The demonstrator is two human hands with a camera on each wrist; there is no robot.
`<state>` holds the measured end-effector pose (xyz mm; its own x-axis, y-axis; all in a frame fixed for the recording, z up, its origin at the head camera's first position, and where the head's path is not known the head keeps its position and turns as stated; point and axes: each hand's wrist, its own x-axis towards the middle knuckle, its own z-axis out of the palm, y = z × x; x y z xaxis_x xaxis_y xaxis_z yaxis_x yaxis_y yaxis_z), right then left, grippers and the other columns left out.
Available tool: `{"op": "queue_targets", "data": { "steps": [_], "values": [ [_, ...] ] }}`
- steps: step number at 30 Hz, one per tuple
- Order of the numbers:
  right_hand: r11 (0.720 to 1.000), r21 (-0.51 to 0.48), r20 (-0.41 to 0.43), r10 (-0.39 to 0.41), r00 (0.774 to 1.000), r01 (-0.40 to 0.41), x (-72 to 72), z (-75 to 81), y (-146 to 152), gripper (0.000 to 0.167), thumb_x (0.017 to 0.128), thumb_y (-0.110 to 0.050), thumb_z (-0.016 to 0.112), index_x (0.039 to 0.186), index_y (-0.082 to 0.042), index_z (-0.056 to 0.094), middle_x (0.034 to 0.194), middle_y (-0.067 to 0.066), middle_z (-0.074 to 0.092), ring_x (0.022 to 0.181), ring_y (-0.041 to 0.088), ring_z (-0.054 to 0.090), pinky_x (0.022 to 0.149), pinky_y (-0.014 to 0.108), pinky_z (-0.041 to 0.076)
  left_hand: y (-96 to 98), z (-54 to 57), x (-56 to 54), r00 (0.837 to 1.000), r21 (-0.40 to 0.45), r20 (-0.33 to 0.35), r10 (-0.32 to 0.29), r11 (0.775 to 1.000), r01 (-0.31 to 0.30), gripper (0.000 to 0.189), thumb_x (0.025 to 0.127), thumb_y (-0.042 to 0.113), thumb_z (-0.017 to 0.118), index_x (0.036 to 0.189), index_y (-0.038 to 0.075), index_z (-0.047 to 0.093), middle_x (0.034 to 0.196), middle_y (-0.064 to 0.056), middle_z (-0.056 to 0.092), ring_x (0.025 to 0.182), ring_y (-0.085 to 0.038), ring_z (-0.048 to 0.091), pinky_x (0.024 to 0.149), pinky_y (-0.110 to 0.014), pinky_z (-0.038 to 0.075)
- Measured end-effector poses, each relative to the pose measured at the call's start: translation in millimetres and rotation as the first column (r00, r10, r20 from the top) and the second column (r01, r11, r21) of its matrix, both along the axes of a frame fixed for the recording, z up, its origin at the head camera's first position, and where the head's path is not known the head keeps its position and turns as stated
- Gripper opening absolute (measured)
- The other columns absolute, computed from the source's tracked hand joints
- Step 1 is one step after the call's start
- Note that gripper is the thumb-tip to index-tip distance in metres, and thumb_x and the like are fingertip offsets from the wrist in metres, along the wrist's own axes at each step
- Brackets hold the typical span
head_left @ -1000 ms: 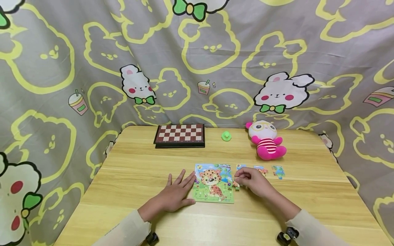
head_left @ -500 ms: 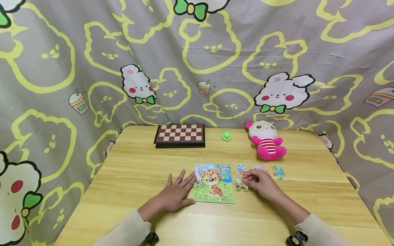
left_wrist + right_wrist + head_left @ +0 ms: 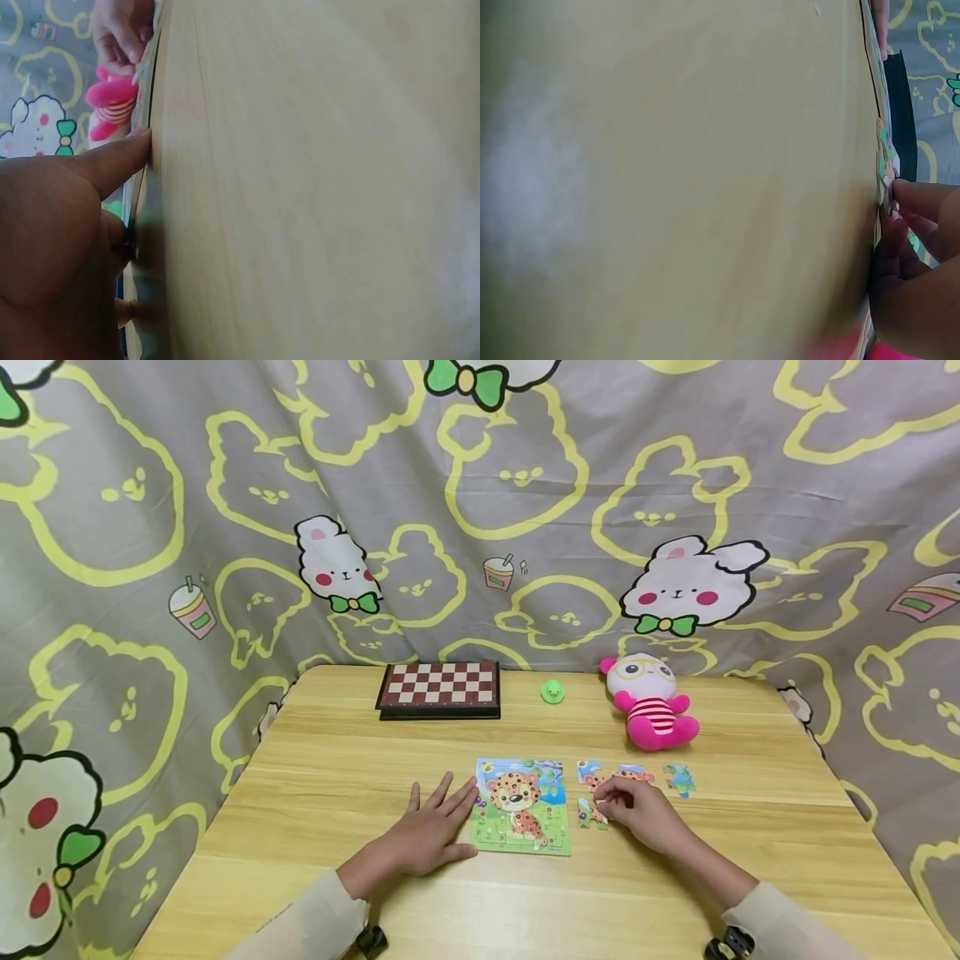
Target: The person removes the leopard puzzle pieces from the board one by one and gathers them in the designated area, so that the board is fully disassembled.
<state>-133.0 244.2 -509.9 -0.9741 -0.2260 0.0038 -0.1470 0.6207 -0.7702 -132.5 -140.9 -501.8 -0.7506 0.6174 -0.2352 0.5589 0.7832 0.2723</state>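
A leopard jigsaw puzzle in its tray lies on the wooden table in the head view. My left hand rests flat at its left edge, fingers spread; in the left wrist view the left thumb touches the tray's edge. Just right of the tray my right hand pinches a puzzle piece by its right side, low over the table. The right wrist view has the right hand's fingers bent around the edge of that piece. More loose pieces, such as a blue-green one, lie behind the right hand, partly hidden by it.
A folded chessboard lies at the back left of the table. Beside it sit a small green duck and a pink panda plush. A patterned curtain hangs close around the table's back and sides.
My right hand has drawn the puzzle piece rightward, away from the tray's right edge, and has hardly moved in the last half second. The left hand has stayed in place.
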Motion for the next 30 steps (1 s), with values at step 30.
{"op": "queue_targets", "data": {
  "steps": [30],
  "values": [
    [1.0,0.005,0.0,-0.013,1.0,0.013,1.6,0.6,1.0,0.007,0.091,-0.011,0.079,0.096,-0.014,0.076,0.082,-0.003,0.059,0.073,0.009,0.05,0.065,0.024,0.042,-0.2,0.8,0.3,1.0,0.003,0.001,0.002,1.0,-0.002,0.088,0.102,0.066,0.044,0.167,0.016,0.012,0.175,0.002,0.001,0.159,-0.037,-0.006,0.115,-0.078,0.0]
  ]
}}
